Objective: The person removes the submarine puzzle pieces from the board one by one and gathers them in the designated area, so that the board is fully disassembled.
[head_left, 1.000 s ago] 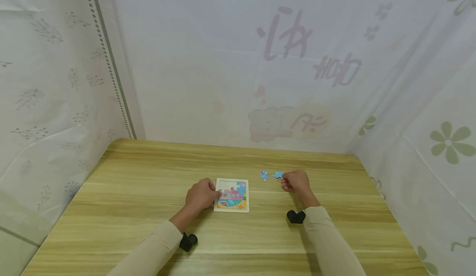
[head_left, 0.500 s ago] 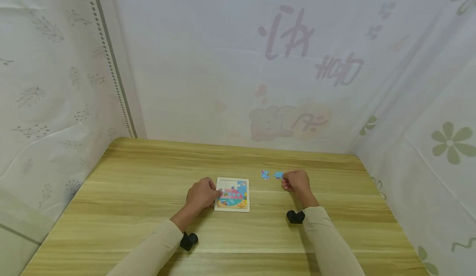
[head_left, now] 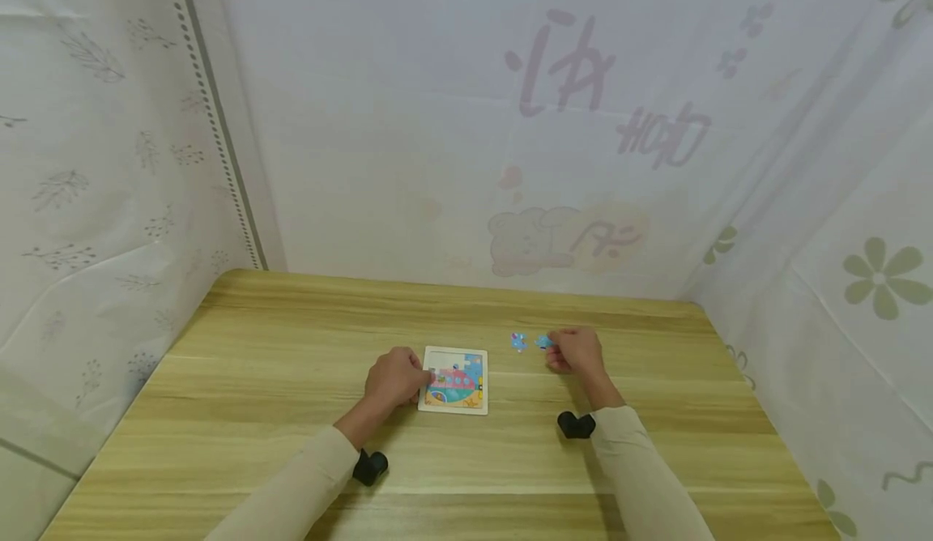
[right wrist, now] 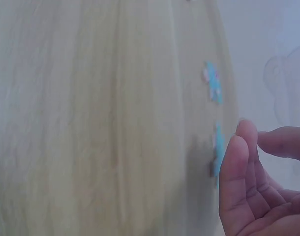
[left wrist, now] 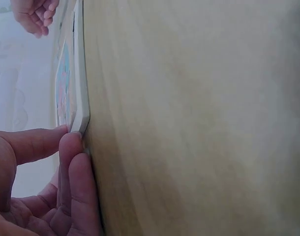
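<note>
A square jigsaw puzzle board [head_left: 453,410] with a pale frame and a partly filled picture in pink, teal and blue lies on the table. My left hand [head_left: 395,377] pinches its left edge, the thumb on top and a finger at the side, as the left wrist view shows at the board's corner [left wrist: 81,120]. Over to the right, my right hand [head_left: 578,350] hovers over a blue puzzle piece [head_left: 543,342], partly covering it. In the right wrist view, that piece [right wrist: 219,152] lies below the fingertips [right wrist: 237,155]; nothing shows between thumb and fingers.
Another blue puzzle piece [head_left: 518,342] lies just left of the one under my right hand. The wood-grain table [head_left: 291,322] ends at a white printed curtain [head_left: 408,160] behind. Black wrist cameras [head_left: 576,425] sit under both forearms.
My right hand has shifted slightly left and away from me, covering more of the blue puzzle piece. My left hand stays on the puzzle board's edge.
</note>
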Motion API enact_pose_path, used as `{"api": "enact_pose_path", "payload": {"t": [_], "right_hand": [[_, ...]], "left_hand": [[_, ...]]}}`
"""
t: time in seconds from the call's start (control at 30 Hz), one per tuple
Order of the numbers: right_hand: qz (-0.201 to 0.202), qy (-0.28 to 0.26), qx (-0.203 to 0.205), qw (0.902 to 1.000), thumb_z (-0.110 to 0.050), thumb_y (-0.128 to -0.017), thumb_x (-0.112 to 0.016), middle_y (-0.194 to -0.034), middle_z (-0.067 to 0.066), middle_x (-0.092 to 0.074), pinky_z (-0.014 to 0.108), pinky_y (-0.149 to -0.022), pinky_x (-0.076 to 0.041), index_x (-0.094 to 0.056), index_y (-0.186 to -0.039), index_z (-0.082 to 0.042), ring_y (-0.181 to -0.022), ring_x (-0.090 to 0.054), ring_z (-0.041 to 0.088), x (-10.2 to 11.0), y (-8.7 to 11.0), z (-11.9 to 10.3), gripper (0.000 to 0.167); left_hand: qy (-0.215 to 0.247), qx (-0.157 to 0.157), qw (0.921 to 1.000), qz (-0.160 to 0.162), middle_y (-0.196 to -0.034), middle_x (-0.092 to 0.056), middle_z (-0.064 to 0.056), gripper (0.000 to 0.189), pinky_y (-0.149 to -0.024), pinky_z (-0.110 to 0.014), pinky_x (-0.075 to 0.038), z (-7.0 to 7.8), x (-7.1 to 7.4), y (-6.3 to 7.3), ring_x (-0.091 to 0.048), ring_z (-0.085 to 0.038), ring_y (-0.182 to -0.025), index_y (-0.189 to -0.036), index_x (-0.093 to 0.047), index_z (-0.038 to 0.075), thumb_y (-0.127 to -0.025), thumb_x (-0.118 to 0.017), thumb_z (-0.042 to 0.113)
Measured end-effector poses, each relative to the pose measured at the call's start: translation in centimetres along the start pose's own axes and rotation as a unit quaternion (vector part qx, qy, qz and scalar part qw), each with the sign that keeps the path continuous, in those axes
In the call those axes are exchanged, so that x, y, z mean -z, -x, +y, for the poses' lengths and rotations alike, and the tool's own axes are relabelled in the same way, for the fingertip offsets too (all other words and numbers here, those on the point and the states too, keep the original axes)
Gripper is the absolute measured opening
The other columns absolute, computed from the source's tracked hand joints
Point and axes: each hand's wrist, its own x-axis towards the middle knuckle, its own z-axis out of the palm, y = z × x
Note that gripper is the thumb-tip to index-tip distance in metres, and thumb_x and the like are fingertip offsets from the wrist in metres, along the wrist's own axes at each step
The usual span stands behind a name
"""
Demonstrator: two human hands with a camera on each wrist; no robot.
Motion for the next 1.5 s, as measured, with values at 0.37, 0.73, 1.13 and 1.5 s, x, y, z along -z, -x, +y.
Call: {"api": "enact_pose_path", "payload": {"t": [0.37,0.73,1.13,1.5], "right_hand": [[-0.041,0.006,0.031,0.9986,-0.013,-0.092,-0.063,-0.072,0.011,-0.069,0.027,-0.054,-0.058,-0.061,-0.118,0.008,-0.054,-0.065,0.012,-2.4,1.0,-1.5,0.033],[-0.114,0.016,0.048,0.9922,-0.010,-0.092,-0.063,-0.069,0.010,-0.068,0.026,-0.051,-0.055,-0.067,-0.112,0.005,-0.052,-0.063,0.013,-5.1,1.7,-1.6,0.025],[-0.197,0.092,0.093,0.9718,-0.012,-0.092,-0.063,-0.064,0.008,-0.064,0.025,-0.048,-0.052,-0.070,-0.111,-0.002,-0.049,-0.059,0.014,-7.5,2.6,-1.1,0.023],[-0.222,0.140,0.116,0.9579,-0.013,-0.093,-0.063,-0.062,0.009,-0.063,0.028,-0.049,-0.056,-0.072,-0.111,-0.007,-0.051,-0.061,0.016,-8.3,2.8,-0.8,0.021]], "left_hand": [[0.020,0.015,0.9994,-0.024,-0.048,-0.059,-0.003,0.026,-0.038,-0.023,-0.045,0.2,0.4,-0.3,-0.057,-0.014,-0.040,-0.061,-0.065,0.008,-0.081,-0.076,0.020],[0.048,0.017,0.9979,-0.040,-0.049,-0.061,-0.003,0.029,-0.042,-0.025,-0.050,0.2,0.6,-0.5,-0.059,-0.015,-0.041,-0.057,-0.066,0.006,-0.082,-0.076,0.019],[0.099,0.025,0.9935,-0.051,-0.050,-0.062,-0.006,0.027,-0.043,-0.025,-0.052,0.1,0.5,-0.5,-0.061,-0.015,-0.041,-0.060,-0.066,0.002,-0.082,-0.076,0.015],[0.118,0.031,0.9913,-0.050,-0.048,-0.061,-0.006,0.028,-0.043,-0.028,-0.054,-0.3,0.4,-0.7,-0.060,-0.015,-0.039,-0.058,-0.065,0.002,-0.081,-0.076,0.013]]}}
